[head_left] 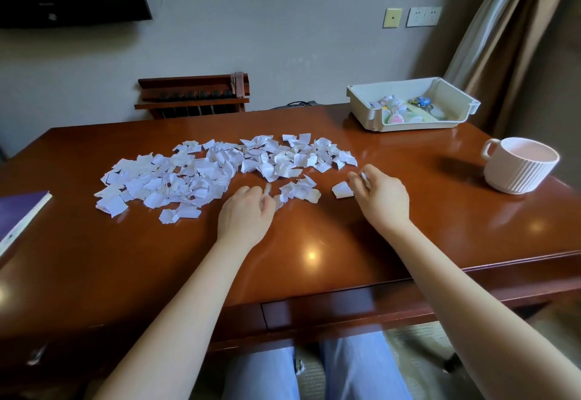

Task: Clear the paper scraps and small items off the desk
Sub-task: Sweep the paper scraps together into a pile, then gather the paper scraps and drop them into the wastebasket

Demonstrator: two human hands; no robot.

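The desk [314, 242] is broad, glossy and reddish-brown, and it fills most of what lies in front of the seated person. Across its middle spreads a wide drift of white scraps [201, 173], densest at the left and thinning toward the right, with a small clump and one lone piece lying near the hands. At the far right corner sits a cream tray [361, 102], open at the front, with small coloured items [405, 107] inside, a tiny blue car among them. Nearer on the right stands a ribbed pink mug [518, 168], well apart from the paper. A purple book [19, 214] pokes in at the left edge.

Both bare arms reach over the desk. The left hand [245, 214] is curled, fingers pinched on a scrap at the near edge of the heap. The right hand [382, 195] is also curled, fingertips pinching a small white scrap, just beside the lone piece.
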